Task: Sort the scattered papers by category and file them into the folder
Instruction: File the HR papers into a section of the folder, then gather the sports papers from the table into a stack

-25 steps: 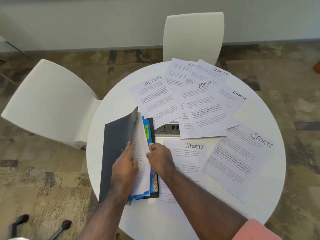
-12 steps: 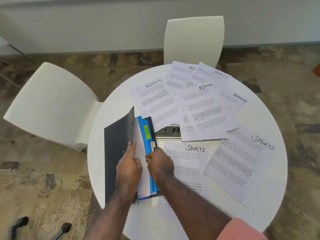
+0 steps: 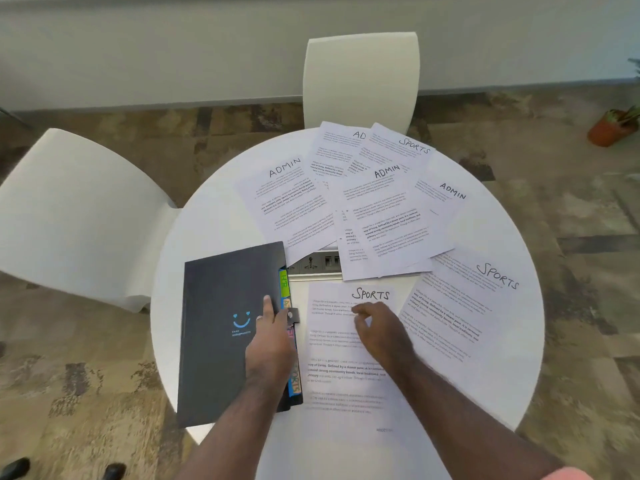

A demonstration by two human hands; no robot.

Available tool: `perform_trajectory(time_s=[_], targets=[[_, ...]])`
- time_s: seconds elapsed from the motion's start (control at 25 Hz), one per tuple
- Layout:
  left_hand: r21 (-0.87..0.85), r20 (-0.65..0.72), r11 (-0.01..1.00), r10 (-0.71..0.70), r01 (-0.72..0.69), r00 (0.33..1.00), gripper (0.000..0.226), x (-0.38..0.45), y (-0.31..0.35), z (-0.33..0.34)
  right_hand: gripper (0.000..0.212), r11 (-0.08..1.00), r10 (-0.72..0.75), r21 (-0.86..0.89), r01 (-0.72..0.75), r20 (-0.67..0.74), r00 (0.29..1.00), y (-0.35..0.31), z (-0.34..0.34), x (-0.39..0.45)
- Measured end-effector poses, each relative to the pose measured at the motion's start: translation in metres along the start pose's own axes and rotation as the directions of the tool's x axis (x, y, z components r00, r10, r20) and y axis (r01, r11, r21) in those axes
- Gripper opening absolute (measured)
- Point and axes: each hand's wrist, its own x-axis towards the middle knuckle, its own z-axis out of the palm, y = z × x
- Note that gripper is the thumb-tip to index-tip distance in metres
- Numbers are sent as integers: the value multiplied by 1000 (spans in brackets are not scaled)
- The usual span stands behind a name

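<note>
Black and closed, the folder (image 3: pixel 228 327) lies at the worktop's (image 3: pixel 214 209) near left, with the left hand (image 3: pixel 272 344) resting on its cover, fingers straight. Just right of it, the right hand (image 3: pixel 379 332) hovers loosely curled over the nearest SPORTS sheet (image 3: pixel 346 358), gripping nothing. Best, I'd judge, to gather all three SPORTS sheets first, square them, then slip them behind the matching coloured tab (image 3: pixel 284 285).

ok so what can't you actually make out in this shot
Head view only:
- Papers filed inside the closed black folder: hidden by its cover.
- Lower coloured index tabs: partly hidden by the left hand, lettering blurred.
- Heading of the far white sheet: only "AD" shows, covered by the overlapping "SPORTS" sheet.
- Printed body text: too small.
- Right hand fingertips: blurred.
</note>
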Motion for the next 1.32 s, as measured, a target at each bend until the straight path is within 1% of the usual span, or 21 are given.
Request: perform_trajectory(time_s=[0.04, 0.16, 0.24, 0.32, 0.36, 0.4, 0.44, 0.52, 0.56, 0.64, 0.68, 0.76, 0.84, 0.96, 1.04, 1.16, 1.24, 1.32], targets=[[22, -11, 1000, -3, 3, 1000, 60, -1, 3, 7, 23, 999, 46, 17, -46, -38, 998, 20, -11, -4], [78, -146, 997, -4, 15, 989, 75, -3, 19, 11, 25, 980, 192, 80, -182, -144, 971, 75, -39, -20], [165, -172, 985, 73, -44, 982, 81, 0, 29, 11, 28, 954, 295, 123, -273, -215, 931, 108, -54, -34], [214, -119, 960, 207, -179, 971, 81, 4, 38, 16, 29, 931, 364, 134, -339, -282, 888, 133, -62, -47], [225, -64, 941, 273, -253, 960, 79, 4, 42, 21, 32, 922, 385, 96, -374, -317, 867, 141, -65, -52], [231, 3, 920, 324, -316, 946, 78, 3, 47, 26, 40, 906, 406, 30, -422, -340, 848, 149, -67, -57], [242, 77, 902, 349, -358, 934, 77, 1, 52, 34, 52, 878, 436, -42, -477, -345, 831, 155, -70, -60], [334, 205, 868, 313, -367, 927, 77, -1, 57, 46, 82, 814, 515, -123, -568, -298, 803, 161, -73, -62], [413, 238, 844, 261, -341, 935, 84, -1, 58, 51, 95, 796, 543, -134, -590, -271, 795, 162, -73, -61], [542, 238, 803, 136, -248, 962, 109, 0, 60, 56, 109, 775, 570, -154, -613, -247, 783, 164, -71, -57], [560, 225, 802, 92, -206, 970, 118, 1, 61, 57, 113, 763, 580, -169, -624, -249, 776, 163, -71, -54], [559, 225, 810, 58, -178, 973, 126, 4, 62, 59, 116, 745, 592, -183, -642, -262, 762, 161, -68, -51], [568, 233, 801, 61, -187, 970, 127, 6, 65, 58, 116, 745, 595, -158, -648, -284, 752, 161, -70, -48], [562, 225, 806, 65, -185, 972, 123, 2, 72, 60, 115, 756, 585, -110, -645, -328, 742, 170, -77, -49], [526, 213, 834, 63, -168, 975, 118, -3, 75, 61, 114, 766, 590, -47, -641, -343, 731, 178, -83, -50], [387, 208, 912, 58, -137, 976, 112, -9, 73, 64, 112, 761, 628, 86, -643, -347, 696, 185, -88, -51], [248, 219, 963, 56, -111, 974, 110, -11, 70, 66, 109, 756, 638, 112, -645, -349, 687, 187, -89, -52], [129, 213, 989, 48, -77, 976, 108, -12, 68, 67, 109, 744, 658, 151, -651, -337, 673, 190, -90, -52]])
